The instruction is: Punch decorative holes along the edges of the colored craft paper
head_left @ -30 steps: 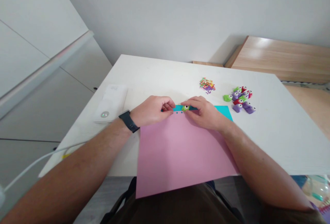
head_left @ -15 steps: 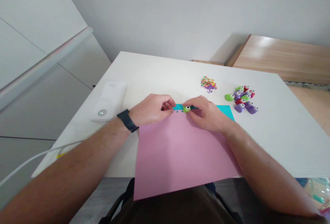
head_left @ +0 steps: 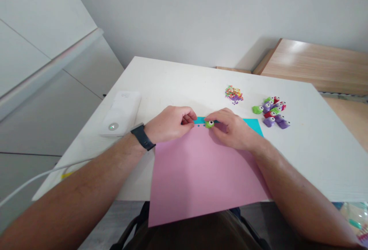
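A pink paper sheet (head_left: 201, 169) lies on the white table (head_left: 178, 85) and hangs over its near edge. Beneath it a teal sheet (head_left: 253, 125) shows along the far edge. My right hand (head_left: 232, 127) is closed on a small green punch with a googly eye (head_left: 209, 124), set on the pink sheet's far edge. My left hand (head_left: 169, 122), a dark watch on its wrist, is closed and pinches the papers' far edge just left of the punch. A few tiny punched holes show between the hands.
A cluster of several small punches in green, purple and red (head_left: 273, 111) sits at the right. A pile of coloured paper bits (head_left: 234, 93) lies behind my right hand. A white device with a lit button (head_left: 120, 114) and its cable (head_left: 43, 175) lie at left. Wooden furniture (head_left: 316, 66) stands beyond.
The green punch and my right hand have shifted slightly right along the paper edge. My left hand has stayed pinching the edge.
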Demonstrator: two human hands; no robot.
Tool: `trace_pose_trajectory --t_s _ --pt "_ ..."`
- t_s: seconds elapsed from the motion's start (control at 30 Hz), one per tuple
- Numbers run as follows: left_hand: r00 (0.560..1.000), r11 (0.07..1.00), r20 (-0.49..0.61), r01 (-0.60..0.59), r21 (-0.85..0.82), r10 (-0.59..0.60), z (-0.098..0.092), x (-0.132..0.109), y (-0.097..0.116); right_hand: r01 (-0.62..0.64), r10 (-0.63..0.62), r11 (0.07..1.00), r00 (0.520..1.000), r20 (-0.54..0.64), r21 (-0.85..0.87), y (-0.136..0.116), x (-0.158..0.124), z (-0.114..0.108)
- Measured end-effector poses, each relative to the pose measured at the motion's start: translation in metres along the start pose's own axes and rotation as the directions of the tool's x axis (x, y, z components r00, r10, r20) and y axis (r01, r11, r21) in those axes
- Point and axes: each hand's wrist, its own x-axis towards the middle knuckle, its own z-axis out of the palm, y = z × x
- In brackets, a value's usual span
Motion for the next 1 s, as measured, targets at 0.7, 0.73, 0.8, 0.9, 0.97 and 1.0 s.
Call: trace_pose_trajectory --t_s 0.7,0.73,0.8,0.9,0.97,1.0 --pt "1.0 0.999 -0.017 -0.006 0.041 0.007 0.0008 -0.0003 0.0024 0.009 -0.009 1.0 1.0 0.008 -0.001 0.0028 -0.0004 0.0003" --pt "1.0 0.999 -0.018 -0.006 0.044 0.007 0.0008 -0.0004 0.0024 0.008 -0.008 1.0 1.0 0.007 -0.001 0.0029 -0.0004 0.0005" --pt "1.0 0.999 -0.02 -0.005 0.047 0.006 0.0008 -0.0004 0.0021 0.008 -0.008 1.0 1.0 0.003 0.0 0.0033 -0.0005 0.0006" --pt "1.0 0.998 -0.02 -0.006 0.056 0.007 0.0012 -0.0003 0.0016 0.006 -0.006 1.0 1.0 0.003 -0.003 0.0037 -0.0008 0.0004" --pt "1.0 0.998 -0.02 -0.007 0.057 0.009 0.0014 -0.0001 0.0014 0.004 -0.004 1.0 1.0 0.004 -0.004 0.0037 -0.001 0.0001" --pt "1.0 0.998 -0.02 -0.006 0.056 0.007 0.0014 0.0001 0.0014 0.003 -0.003 1.0 1.0 0.005 -0.004 0.0035 -0.0011 0.0"
